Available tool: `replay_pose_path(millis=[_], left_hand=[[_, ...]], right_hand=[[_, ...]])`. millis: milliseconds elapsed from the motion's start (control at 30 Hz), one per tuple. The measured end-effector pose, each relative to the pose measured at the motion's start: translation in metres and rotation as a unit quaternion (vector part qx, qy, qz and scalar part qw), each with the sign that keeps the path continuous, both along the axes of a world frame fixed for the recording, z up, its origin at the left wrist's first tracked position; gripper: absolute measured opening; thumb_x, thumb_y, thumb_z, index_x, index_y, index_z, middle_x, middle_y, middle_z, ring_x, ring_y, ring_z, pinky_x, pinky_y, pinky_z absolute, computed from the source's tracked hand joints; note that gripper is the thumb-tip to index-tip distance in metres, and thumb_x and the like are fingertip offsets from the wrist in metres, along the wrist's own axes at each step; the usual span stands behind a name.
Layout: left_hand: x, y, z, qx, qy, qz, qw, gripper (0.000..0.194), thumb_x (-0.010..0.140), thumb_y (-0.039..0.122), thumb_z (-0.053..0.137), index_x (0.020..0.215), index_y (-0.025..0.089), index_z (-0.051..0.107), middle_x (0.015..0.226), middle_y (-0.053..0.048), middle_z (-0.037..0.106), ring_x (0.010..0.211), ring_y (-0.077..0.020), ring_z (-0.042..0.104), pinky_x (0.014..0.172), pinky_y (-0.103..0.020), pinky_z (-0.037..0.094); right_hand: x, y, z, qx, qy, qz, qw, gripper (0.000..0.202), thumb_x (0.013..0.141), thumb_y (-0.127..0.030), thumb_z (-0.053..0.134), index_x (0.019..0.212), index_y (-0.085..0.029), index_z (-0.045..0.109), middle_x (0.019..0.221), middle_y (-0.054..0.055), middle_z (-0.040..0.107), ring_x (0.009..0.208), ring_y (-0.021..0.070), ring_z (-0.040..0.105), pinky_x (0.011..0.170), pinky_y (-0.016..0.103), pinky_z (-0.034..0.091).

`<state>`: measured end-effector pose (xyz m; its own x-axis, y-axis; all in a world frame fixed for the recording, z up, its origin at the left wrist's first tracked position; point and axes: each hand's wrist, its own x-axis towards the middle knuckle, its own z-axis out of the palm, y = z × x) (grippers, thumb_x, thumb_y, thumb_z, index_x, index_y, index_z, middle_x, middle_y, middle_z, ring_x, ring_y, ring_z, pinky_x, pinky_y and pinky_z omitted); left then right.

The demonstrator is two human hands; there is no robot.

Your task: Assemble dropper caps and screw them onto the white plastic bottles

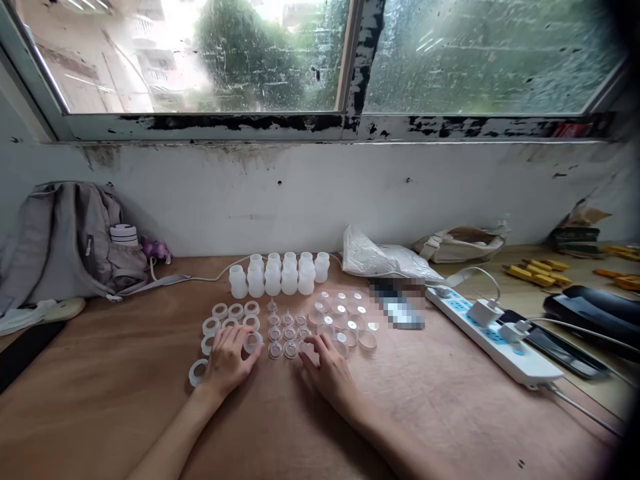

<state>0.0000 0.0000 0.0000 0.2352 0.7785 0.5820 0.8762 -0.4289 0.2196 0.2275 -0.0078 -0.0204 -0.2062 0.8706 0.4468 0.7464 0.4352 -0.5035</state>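
Rings [192,375] look light, stiff; I'd pinch their rims. Left fingers [236,333], right fingers [317,343] half-curled; can't tell if gripping.

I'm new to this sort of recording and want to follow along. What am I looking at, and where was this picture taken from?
There is no machine here: these are a person's two bare hands. The one picture comes from a camera worn on that person's head, looking forward and down.

On the brown tabletop, white bottle-shaped pieces stand upright in rows. Nearer are whitish rings, small clear pieces and wider clear discs, in groups from left to right. A power strip lies off to the right.

The left hand is over the rings; the right hand is by the clear pieces. Whether either grips anything is hard to tell.
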Motion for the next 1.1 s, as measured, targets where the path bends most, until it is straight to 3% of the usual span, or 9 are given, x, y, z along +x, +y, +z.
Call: replay_pose_path(millis=[133,233,367,533,800,933,1100], left_hand=[[0.012,-0.014,0.008,-0.001,-0.034,-0.073,0.997,0.038,0.080,0.029,0.049,0.116,0.021,0.041,0.102,-0.008,0.055,0.096,-0.0216,0.052,0.081,-0.035,0.044],[0.023,-0.025,0.008,-0.001,-0.021,-0.134,0.991,0.037,0.081,0.029,0.049,0.117,0.022,0.042,0.099,-0.008,0.053,0.094,-0.0200,0.053,0.079,-0.033,0.045],[0.032,-0.032,0.004,0.027,-0.022,-0.206,0.978,0.042,0.078,0.036,0.054,0.115,0.020,0.044,0.097,-0.008,0.055,0.090,-0.0189,0.054,0.078,-0.031,0.046],[0.033,-0.031,0.004,0.034,-0.045,-0.228,0.972,0.041,0.074,0.034,0.060,0.109,0.017,0.046,0.096,-0.008,0.057,0.088,-0.0189,0.054,0.077,-0.031,0.047],[0.029,-0.034,0.015,-0.036,-0.002,-0.186,0.982,0.027,0.073,0.024,0.053,0.100,0.019,0.053,0.091,-0.007,0.053,0.084,-0.0201,0.052,0.074,-0.034,0.043],[0.024,-0.028,0.012,-0.031,0.037,-0.084,0.995,0.026,0.074,0.023,0.050,0.100,0.020,0.055,0.091,-0.007,0.054,0.087,-0.0220,0.050,0.081,-0.039,0.037],[0.014,-0.015,0.001,-0.041,0.062,-0.002,0.997,0.027,0.075,0.030,0.049,0.100,0.022,0.055,0.093,-0.006,0.060,0.088,-0.0231,0.052,0.084,-0.042,0.033]], right_hand=[[0.001,-0.005,0.007,0.009,0.108,0.085,0.990,0.014,0.080,-0.023,0.048,0.094,-0.020,0.049,0.099,0.008,0.048,0.061,0.0109,0.054,0.048,0.022,0.047],[-0.001,-0.008,0.007,0.011,0.139,0.118,0.983,0.016,0.081,-0.018,0.047,0.096,-0.021,0.045,0.100,0.008,0.050,0.060,0.0100,0.053,0.047,0.021,0.047],[-0.003,-0.007,0.004,0.018,0.128,0.124,0.984,0.020,0.078,-0.008,0.043,0.094,-0.020,0.046,0.096,0.007,0.049,0.065,0.0114,0.053,0.053,0.023,0.048],[-0.003,-0.007,0.003,0.017,0.110,0.103,0.988,0.023,0.076,-0.006,0.042,0.094,-0.020,0.048,0.089,0.006,0.049,0.072,0.0143,0.053,0.058,0.024,0.048],[-0.002,-0.015,0.012,-0.026,-0.049,0.112,0.992,0.022,0.075,-0.014,0.052,0.096,-0.022,0.052,0.090,0.006,0.053,0.084,0.0197,0.051,0.073,0.033,0.045],[0.001,-0.014,0.013,-0.012,-0.046,0.098,0.994,0.024,0.075,-0.015,0.053,0.098,-0.021,0.051,0.093,0.006,0.053,0.086,0.0188,0.052,0.073,0.031,0.045],[0.006,-0.010,0.015,-0.024,-0.023,0.032,0.999,0.009,0.080,-0.022,0.047,0.088,-0.018,0.048,0.076,0.003,0.056,0.067,0.0157,0.055,0.060,0.027,0.045]])
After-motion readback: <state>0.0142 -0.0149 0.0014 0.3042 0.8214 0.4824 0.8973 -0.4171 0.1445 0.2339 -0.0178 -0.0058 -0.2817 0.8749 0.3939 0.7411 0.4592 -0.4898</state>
